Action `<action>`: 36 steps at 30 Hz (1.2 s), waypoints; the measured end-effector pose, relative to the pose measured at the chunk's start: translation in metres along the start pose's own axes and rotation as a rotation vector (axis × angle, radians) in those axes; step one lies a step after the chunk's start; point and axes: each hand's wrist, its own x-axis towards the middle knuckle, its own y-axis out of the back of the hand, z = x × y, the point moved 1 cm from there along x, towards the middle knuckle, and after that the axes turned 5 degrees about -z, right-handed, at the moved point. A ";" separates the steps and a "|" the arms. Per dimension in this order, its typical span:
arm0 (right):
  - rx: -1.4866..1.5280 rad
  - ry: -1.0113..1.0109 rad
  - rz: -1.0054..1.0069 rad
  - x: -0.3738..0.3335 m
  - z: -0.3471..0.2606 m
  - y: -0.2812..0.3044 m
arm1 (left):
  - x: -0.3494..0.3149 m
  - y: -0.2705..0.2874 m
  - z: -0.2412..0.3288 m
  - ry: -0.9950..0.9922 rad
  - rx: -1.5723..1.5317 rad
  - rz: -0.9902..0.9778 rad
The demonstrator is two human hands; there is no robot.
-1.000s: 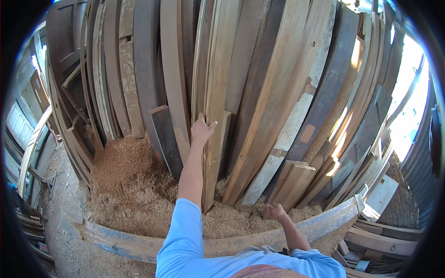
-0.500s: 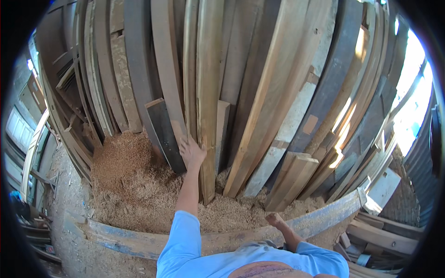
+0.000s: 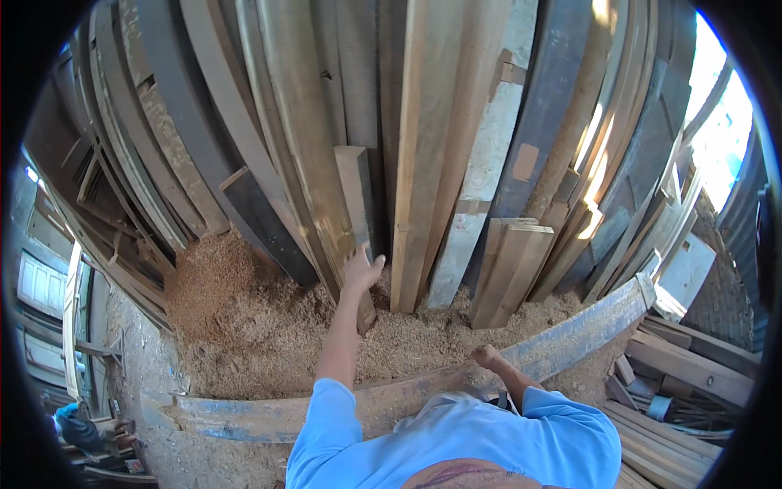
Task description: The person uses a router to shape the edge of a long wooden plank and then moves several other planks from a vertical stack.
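My left hand reaches forward to the leaning planks, fingers apart and thumb out to the right. It is at the lower end of a short pale plank, beside a long brown plank; whether the fingertips touch the wood I cannot tell. Lower and to the right, my right hand hangs over the wood shavings with its fingers curled in, and nothing shows in it. Ahead of it stand two short, light-brown boards. A thick long plank leans between the two hands.
Wood shavings cover the ground at the planks' feet, heaped at the left. A low, blue-stained board edges them in front of me. A short dark board leans at the left. Stacked timber lies at the right.
My left hand has moved right, from the long planks to the short pale one. My right hand has drawn its fingers in. The whole view has shifted, with the planks now farther left.
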 end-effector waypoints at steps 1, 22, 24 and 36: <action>0.061 -0.009 -0.033 0.004 0.007 -0.010 | 0.012 0.013 0.010 -0.021 -0.032 0.038; 0.755 -0.412 -0.061 -0.082 0.076 0.016 | 0.233 0.097 0.226 -0.316 -0.121 0.513; 0.929 -0.249 0.080 -0.077 0.065 0.030 | 0.227 0.093 0.220 -0.373 -0.322 0.468; 1.176 -0.589 0.076 -0.087 0.052 0.058 | 0.167 0.109 0.206 -0.509 -0.727 0.218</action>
